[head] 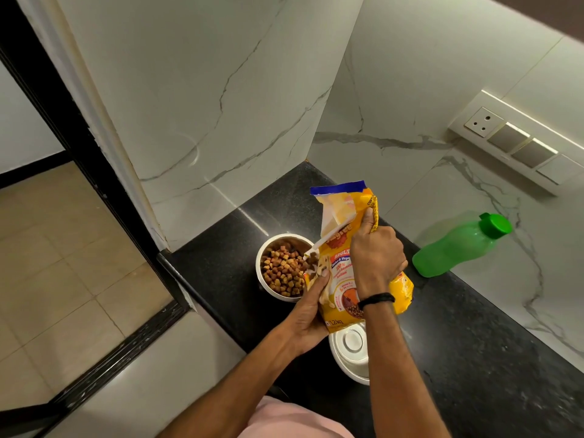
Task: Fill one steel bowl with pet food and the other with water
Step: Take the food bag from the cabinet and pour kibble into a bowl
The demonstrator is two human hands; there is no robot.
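A yellow pet food bag point(339, 235) with a blue top is tilted over a steel bowl point(264, 281) on the black counter. The bowl holds brown kibble point(282, 273), and a few pieces sit at the bag's torn corner. My left hand point(308, 314) grips the bag's lower front corner beside the bowl. My right hand point(376, 257), with a black wristband, clutches the bag's upper side. A second steel bowl point(350, 355) stands nearer to me, partly hidden under the bag and my right forearm; it looks empty. A green water bottle point(458, 248) with its cap on leans against the wall at the right.
The black stone counter point(458, 358) is narrow, with its front edge just left of the bowls and a tiled floor point(57, 263) below. Marble walls close the back and right. A switch panel with a socket point(518, 143) sits on the right wall.
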